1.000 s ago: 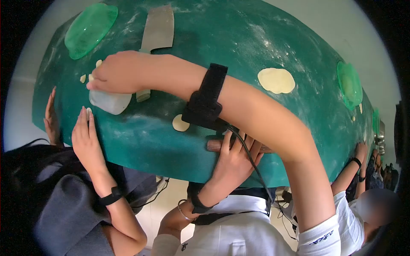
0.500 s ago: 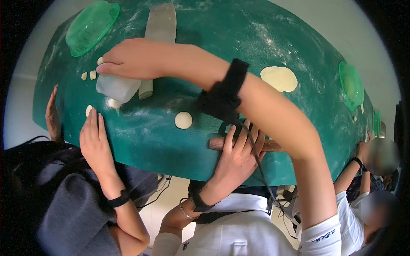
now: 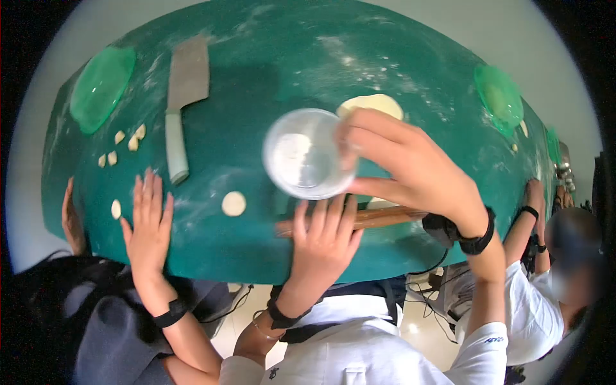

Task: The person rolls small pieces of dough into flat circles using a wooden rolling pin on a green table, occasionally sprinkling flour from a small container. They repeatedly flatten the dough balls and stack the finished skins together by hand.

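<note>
My right hand (image 3: 410, 160) grips the rim of a clear plastic tub (image 3: 308, 154) with a little white flour in it, held above the green table. My left hand (image 3: 324, 240) lies with fingers spread on a wooden rolling pin (image 3: 378, 218) near the table's front edge; whether it grips the pin is not clear. Behind my right hand a flat sheet of dough (image 3: 375, 104) shows in part, and a bit of pale dough lies under its fingers. A round dough disc (image 3: 234, 203) sits left of the pin.
A cleaver (image 3: 189, 74) lies left of centre, beside several dough pieces (image 3: 133, 142). Green bowls stand at left (image 3: 102, 90) and right (image 3: 499, 99). A co-worker's hand (image 3: 149, 224) rests flat at left near a small disc (image 3: 116, 209). People sit on both sides.
My right hand has swung from the far left back to the centre with the tub, which now shows its open top. The view has shifted. My left hand stays at the rolling pin.
</note>
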`<state>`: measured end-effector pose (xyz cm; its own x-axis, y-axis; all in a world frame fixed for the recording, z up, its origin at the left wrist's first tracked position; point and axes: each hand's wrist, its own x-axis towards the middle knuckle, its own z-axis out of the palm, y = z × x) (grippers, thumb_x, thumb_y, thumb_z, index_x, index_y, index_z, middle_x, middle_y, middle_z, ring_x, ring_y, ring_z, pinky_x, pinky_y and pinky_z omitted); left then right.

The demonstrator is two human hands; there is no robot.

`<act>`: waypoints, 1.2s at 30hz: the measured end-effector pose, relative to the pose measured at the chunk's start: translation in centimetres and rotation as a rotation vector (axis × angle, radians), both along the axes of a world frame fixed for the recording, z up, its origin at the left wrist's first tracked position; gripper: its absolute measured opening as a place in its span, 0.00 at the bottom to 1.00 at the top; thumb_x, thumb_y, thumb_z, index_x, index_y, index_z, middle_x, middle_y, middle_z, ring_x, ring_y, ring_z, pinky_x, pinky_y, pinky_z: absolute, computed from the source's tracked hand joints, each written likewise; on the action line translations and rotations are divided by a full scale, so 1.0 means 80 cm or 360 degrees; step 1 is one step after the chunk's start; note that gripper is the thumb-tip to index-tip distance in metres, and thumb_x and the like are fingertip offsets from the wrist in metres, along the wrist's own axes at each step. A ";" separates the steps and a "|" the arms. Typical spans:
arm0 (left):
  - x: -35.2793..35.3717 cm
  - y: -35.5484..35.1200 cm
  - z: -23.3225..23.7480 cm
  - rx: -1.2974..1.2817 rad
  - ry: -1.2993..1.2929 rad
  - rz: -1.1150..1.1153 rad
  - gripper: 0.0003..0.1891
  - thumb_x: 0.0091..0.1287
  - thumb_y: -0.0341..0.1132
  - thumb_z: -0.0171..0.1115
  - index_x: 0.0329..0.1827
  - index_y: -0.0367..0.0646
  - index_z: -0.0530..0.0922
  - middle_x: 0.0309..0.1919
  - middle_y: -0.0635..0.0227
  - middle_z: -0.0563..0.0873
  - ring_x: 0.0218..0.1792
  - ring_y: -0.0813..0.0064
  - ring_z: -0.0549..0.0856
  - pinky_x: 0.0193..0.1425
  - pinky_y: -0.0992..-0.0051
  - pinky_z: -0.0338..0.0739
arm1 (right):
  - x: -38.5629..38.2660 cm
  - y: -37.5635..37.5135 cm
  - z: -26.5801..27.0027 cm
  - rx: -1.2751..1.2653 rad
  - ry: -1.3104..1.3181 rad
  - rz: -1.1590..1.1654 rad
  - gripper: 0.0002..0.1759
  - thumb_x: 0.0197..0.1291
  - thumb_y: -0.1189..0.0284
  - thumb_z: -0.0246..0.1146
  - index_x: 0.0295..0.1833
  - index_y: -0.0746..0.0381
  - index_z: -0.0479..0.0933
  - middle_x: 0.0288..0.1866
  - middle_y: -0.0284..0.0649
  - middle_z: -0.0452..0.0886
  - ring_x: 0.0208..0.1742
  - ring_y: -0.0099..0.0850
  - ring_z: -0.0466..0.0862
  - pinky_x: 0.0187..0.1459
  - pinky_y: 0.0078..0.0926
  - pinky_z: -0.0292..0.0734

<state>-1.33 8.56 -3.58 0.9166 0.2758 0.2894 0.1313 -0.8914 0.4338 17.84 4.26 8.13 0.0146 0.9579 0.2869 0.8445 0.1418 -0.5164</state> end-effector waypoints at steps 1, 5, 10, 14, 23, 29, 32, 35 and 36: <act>0.000 0.000 0.003 -0.0005 0.0049 -0.0005 0.30 0.61 0.44 0.69 0.67 0.45 0.76 0.69 0.59 0.75 0.71 0.60 0.71 0.75 0.46 0.57 | 0.006 -0.029 -0.004 -0.0022 0.0050 -0.0158 0.19 0.52 0.72 0.74 0.43 0.63 0.71 0.43 0.43 0.75 0.47 0.46 0.78 0.49 0.39 0.76; 0.002 0.003 0.012 0.0033 0.0176 -0.0034 0.31 0.61 0.42 0.69 0.67 0.44 0.75 0.71 0.62 0.74 0.72 0.61 0.70 0.77 0.47 0.53 | 0.034 -0.142 -0.018 -0.0090 0.0054 -0.0794 0.18 0.52 0.74 0.75 0.42 0.64 0.72 0.44 0.43 0.77 0.47 0.43 0.79 0.51 0.35 0.76; -0.001 0.002 0.018 0.0106 0.0296 0.0005 0.30 0.63 0.43 0.66 0.68 0.43 0.75 0.72 0.63 0.73 0.72 0.63 0.71 0.77 0.48 0.54 | 0.091 -0.254 -0.030 -0.0183 -0.0128 -0.1208 0.17 0.55 0.75 0.74 0.42 0.66 0.72 0.42 0.45 0.77 0.45 0.44 0.79 0.49 0.34 0.75; 0.001 0.000 0.020 -0.0008 0.0250 0.0033 0.29 0.60 0.38 0.69 0.65 0.42 0.75 0.71 0.62 0.73 0.73 0.61 0.69 0.78 0.50 0.52 | 0.151 -0.306 -0.060 -0.0059 -0.0235 -0.1418 0.16 0.55 0.75 0.73 0.42 0.67 0.73 0.40 0.46 0.77 0.43 0.43 0.80 0.48 0.34 0.76; -0.002 -0.003 0.021 0.0049 0.0159 0.0024 0.23 0.57 0.38 0.75 0.56 0.50 0.79 0.58 0.69 0.80 0.66 0.65 0.77 0.77 0.41 0.50 | 0.157 -0.315 -0.072 0.0150 -0.0221 -0.1691 0.18 0.60 0.74 0.70 0.54 0.64 0.76 0.52 0.46 0.78 0.48 0.41 0.80 0.48 0.32 0.77; 0.006 -0.007 0.032 0.0013 0.0160 -0.0089 0.22 0.57 0.37 0.74 0.55 0.49 0.80 0.59 0.67 0.79 0.67 0.62 0.76 0.77 0.41 0.51 | 0.040 -0.267 -0.061 0.0056 -0.0341 -0.1474 0.20 0.59 0.74 0.67 0.58 0.60 0.77 0.58 0.47 0.79 0.64 0.47 0.76 0.67 0.41 0.69; 0.008 -0.007 0.030 -0.0004 0.0226 -0.0125 0.22 0.62 0.39 0.70 0.60 0.50 0.78 0.64 0.64 0.77 0.70 0.58 0.73 0.78 0.41 0.49 | -0.023 -0.232 -0.069 -0.0334 -0.0218 -0.1087 0.31 0.62 0.62 0.67 0.70 0.55 0.71 0.72 0.44 0.71 0.74 0.49 0.68 0.73 0.54 0.62; 0.012 -0.011 0.040 0.0046 0.0404 -0.0065 0.28 0.67 0.44 0.64 0.70 0.50 0.72 0.73 0.62 0.71 0.75 0.55 0.66 0.79 0.40 0.45 | -0.057 -0.213 -0.088 -0.0494 -0.0109 -0.1055 0.35 0.65 0.57 0.64 0.75 0.54 0.66 0.77 0.43 0.65 0.79 0.49 0.60 0.77 0.57 0.51; 0.016 -0.011 0.045 0.0079 0.0470 -0.0033 0.30 0.69 0.46 0.62 0.74 0.50 0.70 0.76 0.61 0.68 0.78 0.54 0.63 0.79 0.39 0.43 | -0.061 -0.209 -0.092 -0.0541 -0.0107 -0.1070 0.35 0.65 0.57 0.63 0.76 0.54 0.66 0.77 0.43 0.65 0.80 0.49 0.59 0.78 0.57 0.50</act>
<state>-0.02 7.71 0.03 0.9684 0.2483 0.0222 0.2267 -0.9144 0.3355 12.95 -12.48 0.79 0.6197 0.7848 -0.0019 0.7242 -0.5728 -0.3841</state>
